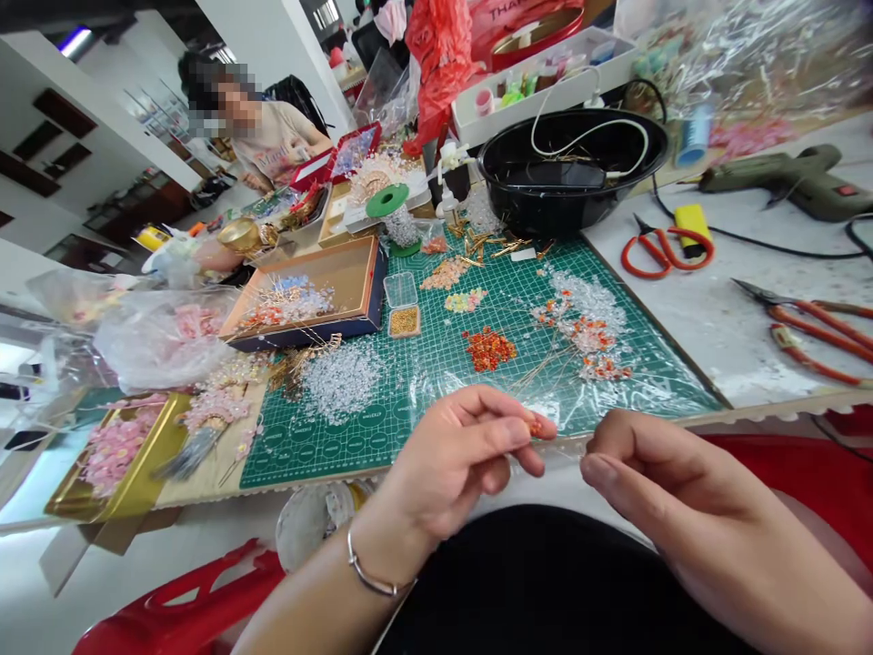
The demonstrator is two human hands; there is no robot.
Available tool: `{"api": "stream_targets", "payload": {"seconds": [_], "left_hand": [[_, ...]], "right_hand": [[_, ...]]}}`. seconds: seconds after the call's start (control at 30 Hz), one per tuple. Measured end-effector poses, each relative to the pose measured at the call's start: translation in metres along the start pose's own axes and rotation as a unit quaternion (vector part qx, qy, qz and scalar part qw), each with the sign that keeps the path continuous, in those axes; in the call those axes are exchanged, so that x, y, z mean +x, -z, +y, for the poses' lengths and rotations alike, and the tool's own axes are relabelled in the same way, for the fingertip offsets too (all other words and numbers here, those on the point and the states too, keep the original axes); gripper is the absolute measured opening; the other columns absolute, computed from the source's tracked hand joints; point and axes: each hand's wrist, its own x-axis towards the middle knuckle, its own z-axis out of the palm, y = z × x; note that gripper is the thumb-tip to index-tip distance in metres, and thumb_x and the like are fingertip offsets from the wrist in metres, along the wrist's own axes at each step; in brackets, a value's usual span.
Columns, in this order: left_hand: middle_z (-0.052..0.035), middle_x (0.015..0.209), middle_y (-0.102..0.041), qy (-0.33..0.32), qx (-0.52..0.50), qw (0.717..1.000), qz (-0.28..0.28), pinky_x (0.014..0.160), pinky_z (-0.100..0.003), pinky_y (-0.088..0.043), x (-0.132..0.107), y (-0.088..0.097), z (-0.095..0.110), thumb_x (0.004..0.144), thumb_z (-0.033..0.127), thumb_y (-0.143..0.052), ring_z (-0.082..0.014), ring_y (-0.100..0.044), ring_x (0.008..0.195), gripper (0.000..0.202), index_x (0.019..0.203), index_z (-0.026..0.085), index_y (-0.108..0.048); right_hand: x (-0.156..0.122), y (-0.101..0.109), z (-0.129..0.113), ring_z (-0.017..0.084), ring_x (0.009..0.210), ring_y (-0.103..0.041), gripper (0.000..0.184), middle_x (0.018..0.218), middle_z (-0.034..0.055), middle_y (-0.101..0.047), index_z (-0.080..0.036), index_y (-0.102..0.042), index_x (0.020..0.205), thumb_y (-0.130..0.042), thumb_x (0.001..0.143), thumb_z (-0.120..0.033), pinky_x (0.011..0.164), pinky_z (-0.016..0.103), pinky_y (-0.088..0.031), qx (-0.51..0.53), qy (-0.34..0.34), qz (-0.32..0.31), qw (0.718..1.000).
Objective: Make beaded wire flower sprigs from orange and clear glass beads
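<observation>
1. head view, and here's the action up close: the left hand (454,455), a metal bangle (372,578) on its wrist, is clenched in a tight pinch, thumb and fingertips grasping a tiny orange bead (536,426) on a thin wire (563,444).
2. the wire runs across toward the right hand (682,491), which is curled in with its fingertips (597,471) right beside the wire. is it gripping? from this angle, i cannot tell!
3. both hands are up over the front edge of a green cutting mat (320,455), and on that mat we've got a heap of clear beads (341,382), a pile of orange beads (488,349) and a scatter of gold wire pieces (481,246).
4. just beside the heap sits an open tray (358,277) loaded with beaded sprays, with a small clear box of gold beads (404,320) next to it.
5. over to the right, on the white table (682,337), orange-handled scissors (665,250), orange-handled pliers (811,327) and a green glue gun (770,182)!
6. up top, a black bowl (573,173) holds a white cable (590,132).
7. far side of the table, a co-worker (269,136) in a pale t-shirt is working with both hands low, while a gold tray (115,446) of pink beaded flowers sits at the left.
</observation>
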Motion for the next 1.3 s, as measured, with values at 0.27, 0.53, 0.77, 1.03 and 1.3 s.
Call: {"api": "stream_targets", "payload": {"seconds": [0.27, 0.53, 0.77, 1.03, 1.3], "left_hand": [[-0.0067, 0.084, -0.075, 0.007, -0.098, 0.995, -0.009, 0.037, -0.009, -0.027, -0.011, -0.009, -0.011, 0.075, 0.012, -0.081, -0.0058, -0.065, 0.057, 0.013, 0.078, 0.012, -0.069], [-0.0061, 0.083, -0.074, 0.004, -0.107, 0.994, -0.003, 0.038, -0.009, -0.029, -0.016, -0.011, -0.014, 0.073, 0.012, -0.083, -0.0053, -0.064, 0.057, 0.015, 0.078, 0.013, -0.069], [-0.0038, 0.084, -0.074, -0.025, -0.055, 0.998, 0.002, 0.041, -0.011, -0.033, -0.019, -0.014, -0.019, 0.072, 0.015, -0.085, -0.0064, -0.064, 0.059, 0.019, 0.081, 0.015, -0.068], [-0.0017, 0.099, -0.076, -0.198, 0.337, 0.920, 0.006, 0.079, -0.027, -0.052, -0.040, -0.011, -0.008, 0.083, 0.014, -0.077, -0.0155, -0.068, 0.090, 0.014, 0.084, 0.028, -0.077], [-0.0008, 0.106, -0.075, -0.272, 0.542, 0.795, 0.014, 0.079, -0.033, -0.054, -0.056, -0.003, -0.002, 0.088, 0.016, -0.071, -0.0190, -0.069, 0.094, 0.024, 0.100, 0.036, -0.073]], "right_hand": [[-0.006, -0.006, -0.002, 0.011, 0.046, -0.043, 0.043, 0.052, -0.0040, -0.046, -0.023, -0.051, 0.060, -0.056, 0.093, -0.050, 0.041, 0.020, -0.040, -0.021, 0.053, 0.022, 0.998], [-0.008, -0.006, -0.004, 0.012, 0.045, -0.043, 0.052, 0.050, -0.0029, -0.047, -0.023, -0.050, 0.058, -0.055, 0.092, -0.062, 0.039, 0.020, -0.040, -0.028, 0.056, 0.036, 0.997], [-0.009, -0.007, -0.001, 0.012, 0.049, -0.044, 0.051, 0.054, -0.0029, -0.048, -0.023, -0.052, 0.060, -0.056, 0.091, -0.063, 0.043, 0.021, -0.042, 0.001, 0.038, -0.001, 0.999], [-0.011, 0.001, 0.007, 0.014, 0.063, -0.054, 0.040, 0.069, -0.0019, -0.057, -0.025, -0.062, 0.077, -0.053, 0.095, -0.059, 0.057, 0.021, -0.049, 0.033, -0.013, -0.130, 0.991], [-0.006, -0.005, 0.014, 0.015, 0.069, -0.056, 0.030, 0.074, -0.0020, -0.062, -0.027, -0.063, 0.082, -0.059, 0.093, -0.054, 0.061, 0.022, -0.048, 0.106, -0.073, -0.200, 0.971]]}}
